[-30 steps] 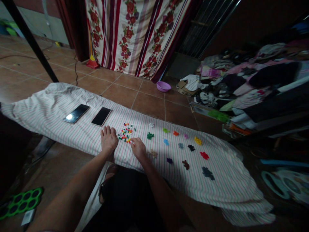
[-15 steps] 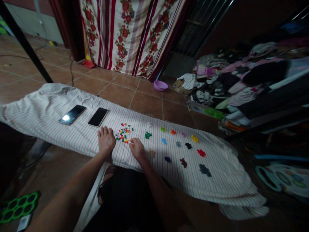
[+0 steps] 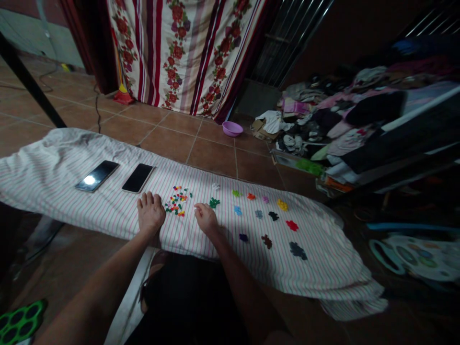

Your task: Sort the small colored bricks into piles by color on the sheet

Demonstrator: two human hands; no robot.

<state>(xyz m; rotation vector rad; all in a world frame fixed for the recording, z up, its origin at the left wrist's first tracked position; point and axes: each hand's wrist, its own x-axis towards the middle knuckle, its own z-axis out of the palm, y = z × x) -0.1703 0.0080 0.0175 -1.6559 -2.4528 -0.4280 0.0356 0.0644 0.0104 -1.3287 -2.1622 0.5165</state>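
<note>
My left hand [image 3: 150,212] lies flat with spread fingers on the striped cloth [image 3: 118,215], just left of a mixed scatter of small colourful pieces [image 3: 177,201]. To the right of that scatter, my right hand [image 3: 206,219] is closed in a pinch. Something pale shows at its fingertips, too small to make out. Beyond this hand sit a dark green pile [image 3: 214,203] and a white pile [image 3: 215,186]. Farther right are single-colour piles, among them light blue [image 3: 237,211], yellow [image 3: 282,205], red [image 3: 292,225], brown [image 3: 266,241] and dark grey [image 3: 298,250].
Two phones [image 3: 138,178] rest on the cloth at left. A purple basin [image 3: 232,128] stands on the tiled floor beyond the cloth, near a floral curtain [image 3: 176,62]. Heaped clothes [image 3: 334,110] fill the right side. A green holder with round holes [image 3: 21,320] is at lower left.
My right hand has drawn away from the mixed pieces toward the dark green pile, covering the beige pile seen earlier. The whole view has shifted slightly; my left hand stays flat.
</note>
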